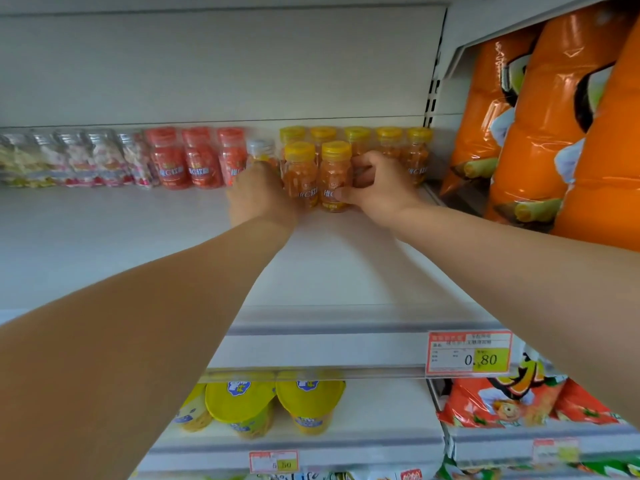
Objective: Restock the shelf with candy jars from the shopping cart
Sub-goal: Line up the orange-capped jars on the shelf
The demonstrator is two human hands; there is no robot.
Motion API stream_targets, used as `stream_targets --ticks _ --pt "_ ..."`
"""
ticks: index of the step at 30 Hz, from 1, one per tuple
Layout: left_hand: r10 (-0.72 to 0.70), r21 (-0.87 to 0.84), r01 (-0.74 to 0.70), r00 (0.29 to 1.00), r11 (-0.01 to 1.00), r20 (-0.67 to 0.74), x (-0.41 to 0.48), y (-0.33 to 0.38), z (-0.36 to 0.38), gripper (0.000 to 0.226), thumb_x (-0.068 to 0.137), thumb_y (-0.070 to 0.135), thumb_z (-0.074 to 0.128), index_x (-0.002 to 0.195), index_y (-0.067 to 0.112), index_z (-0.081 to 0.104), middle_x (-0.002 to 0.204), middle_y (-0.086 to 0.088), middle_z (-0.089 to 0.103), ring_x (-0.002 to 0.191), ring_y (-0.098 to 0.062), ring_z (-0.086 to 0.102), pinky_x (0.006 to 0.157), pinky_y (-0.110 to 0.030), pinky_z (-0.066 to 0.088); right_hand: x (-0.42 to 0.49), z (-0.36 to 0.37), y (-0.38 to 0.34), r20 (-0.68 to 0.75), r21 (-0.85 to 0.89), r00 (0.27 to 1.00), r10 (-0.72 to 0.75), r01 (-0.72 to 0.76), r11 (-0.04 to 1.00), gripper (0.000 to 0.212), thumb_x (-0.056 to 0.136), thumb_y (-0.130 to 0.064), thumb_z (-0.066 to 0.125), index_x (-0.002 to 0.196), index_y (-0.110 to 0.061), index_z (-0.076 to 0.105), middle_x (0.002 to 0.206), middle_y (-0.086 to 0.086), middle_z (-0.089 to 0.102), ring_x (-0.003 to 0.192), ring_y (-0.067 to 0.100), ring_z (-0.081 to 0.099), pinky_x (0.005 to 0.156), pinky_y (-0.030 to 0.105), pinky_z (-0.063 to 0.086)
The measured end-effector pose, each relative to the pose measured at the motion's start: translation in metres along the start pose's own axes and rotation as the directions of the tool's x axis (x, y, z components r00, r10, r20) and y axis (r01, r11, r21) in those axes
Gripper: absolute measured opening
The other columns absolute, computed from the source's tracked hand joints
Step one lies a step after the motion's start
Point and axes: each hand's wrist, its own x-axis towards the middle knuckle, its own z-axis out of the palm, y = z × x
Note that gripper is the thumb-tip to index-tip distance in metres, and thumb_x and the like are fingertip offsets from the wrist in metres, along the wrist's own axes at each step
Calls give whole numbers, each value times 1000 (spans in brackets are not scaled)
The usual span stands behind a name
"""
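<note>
Reaching onto the white shelf (104, 244), both hands clasp two upright yellow-lidded candy jars (300, 176) between them. The left hand (259, 195) curls against the left jar, and the right hand (377, 188) wraps thumb and fingers round the right one. A back row of matching jars (389, 142) stands just behind.

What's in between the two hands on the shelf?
Two yellow-lidded candy jars stand side by side between the left hand and right hand, head view.
</note>
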Motion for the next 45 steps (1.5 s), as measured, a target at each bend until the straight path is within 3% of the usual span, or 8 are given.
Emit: stream_targets --ticks 6,11,19,26,31,36,40,45 --pt "-48 -43 45 997 998 -65 9 -3 5 14 74 15 78 86 13 72 86 -8 69 84 -27 65 60 -29 39 7 3 3 -19 47 1000 2 -1 999 37 70 -12 84 78 -24 50 83 -5 60 98 25 64 88 47 53" --pt "-33 -74 26 995 997 -97 8 -6 5 5 77 12 73 81 11 70 84 -7 68 82 -27 64 61 -29 40 8 5 0 -26 24 1000 -1 2 1000 35 75 -14 81 97 -18 54 95 0 62 100 22 63 92 42 50" --pt "-31 -72 26 998 997 -60 -5 0 -5 17 82 23 74 95 12 70 96 -6 69 95 -26 63 67 -29 38 -2 1 -4 -37 -24 998 41 -42 999 46 77 -22 80 114 -11 56 112 6 65 107 22 60 96 40 48" --pt "133 -165 -129 991 978 12 -41 4 -45 16 90 22 60 100 18 71 105 -6 70 99 -27 63 83 -32 49 -38 -6 -33 -89 -23 996 -22 20 1000 14 84 -20 71 93 -21 61 91 -4 64 95 20 64 89 43 51" --pt "190 -254 -192 981 948 -31 -75 -15 -101 18 95 26 53 102 20 68 87 5 66 77 -14 58 60 -21 39 -88 17 -82 -38 106 985 -168 171 980 8 88 -22 68 94 -19 62 87 5 69 80 23 67 78 47 54" --pt "73 -313 -152 965 938 -250 -118 -97 -175 13 94 20 52 96 24 65 80 9 65 69 -8 55 64 -29 44 -161 81 -147 88 292 943 -321 284 913 4 91 -16 65 93 -18 64 78 -5 66 72 20 66 64 37 55" --pt "-109 -295 6 937 956 -332 -161 -199 -228 13 90 24 49 89 27 61 71 7 63 65 -9 56 61 -33 46 -227 164 -189 268 406 882 -388 262 875 4 91 -18 65 93 -15 67 79 -6 67 70 11 63 63 29 52" --pt "-436 -156 414 887 897 -151 -224 -359 -264 14 89 22 54 88 22 68 67 5 62 65 -17 60 58 -31 42 -315 295 -212 616 388 688 -384 159 908 12 90 -18 66 100 -13 67 83 -8 64 70 4 60 66 18 49"
